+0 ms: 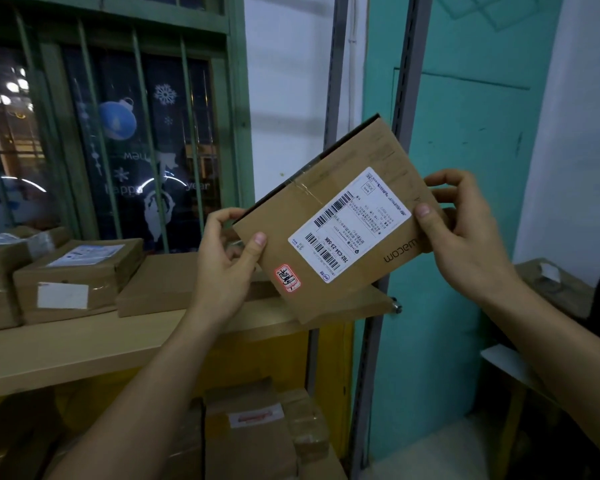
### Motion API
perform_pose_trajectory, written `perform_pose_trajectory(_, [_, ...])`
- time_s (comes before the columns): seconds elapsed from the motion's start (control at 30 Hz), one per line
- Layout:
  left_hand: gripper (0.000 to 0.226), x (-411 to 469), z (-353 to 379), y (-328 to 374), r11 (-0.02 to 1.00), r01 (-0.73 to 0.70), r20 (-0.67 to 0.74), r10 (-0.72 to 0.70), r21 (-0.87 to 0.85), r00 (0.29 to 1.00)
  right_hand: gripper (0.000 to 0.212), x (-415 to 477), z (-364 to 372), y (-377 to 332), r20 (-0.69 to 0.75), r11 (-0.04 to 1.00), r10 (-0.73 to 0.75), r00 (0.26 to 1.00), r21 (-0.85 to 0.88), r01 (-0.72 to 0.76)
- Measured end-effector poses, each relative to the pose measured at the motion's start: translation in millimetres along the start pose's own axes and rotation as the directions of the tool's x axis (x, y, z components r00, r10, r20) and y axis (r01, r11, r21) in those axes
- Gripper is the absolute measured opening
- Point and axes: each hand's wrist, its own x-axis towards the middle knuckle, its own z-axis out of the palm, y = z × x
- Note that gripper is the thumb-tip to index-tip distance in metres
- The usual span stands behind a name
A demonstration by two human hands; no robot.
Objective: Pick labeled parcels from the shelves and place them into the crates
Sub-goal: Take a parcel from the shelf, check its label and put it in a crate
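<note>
The shelf (pixel 153 344) fills the left of the view, a pale board. On it sit several taped parcels (pixel 77 271) and a flat box (pixel 174 282). More parcels (pixel 257 427) lie on the level below. No crate is in view.

The parcel (pixel 326 199) in hand is a flat brown carton. It is held up in the air, tilted, in front of the shelf's right end, with its labelled face toward the camera.

The left grip (pixel 222 261) is clamped on its lower left corner, thumb on the front and fingers behind. The right grip (pixel 465 237) is clamped on the opposite edge, thumb on the front beside the label (pixel 349 225) and fingers curled round the back.

Judging by its thin profile and the light pinch that carries it, the carton is probably light. The board looks stiff and flat, with no sag between the two holds. Plain matte cardboard should not slip, though the clear tape across the seam would be slicker under a thumb. The printed maker's name hints at electronics inside, so it is best treated as fragile: set it down flat rather than drop it, and keep pressure off the middle of the broad face. The two opposite edges held now are the sound places to hold it. One hand spanning a short edge would likely do for the carry.

A small red sticker (pixel 287 278) sits near the left thumb.
</note>
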Motion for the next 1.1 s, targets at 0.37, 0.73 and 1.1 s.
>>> perform_pose_trajectory(0.37, [0.039, -76, -92, 19, 0.977, 0.067, -0.328, 0.003, 0.202, 0.945, 0.045, -24, 73, -15, 0.332, 0.912, -0.027, 0.943, 0.395, -0.113])
perform_pose_trajectory(0.73, [0.031, -264, -207, 106, 0.801, 0.460, -0.809, 0.053, 0.384, 0.585, 0.071, -142, 207, -98, 0.730, 0.739, -0.279, 0.624, 0.578, -0.346])
perform_pose_trajectory(1.1, [0.033, -459, -308, 272, 0.666, 0.659, -0.922, 0.369, 0.350, 0.117, 0.069, -303, 292, -300, 0.670, 0.531, -0.696, 0.258, 0.722, -0.442])
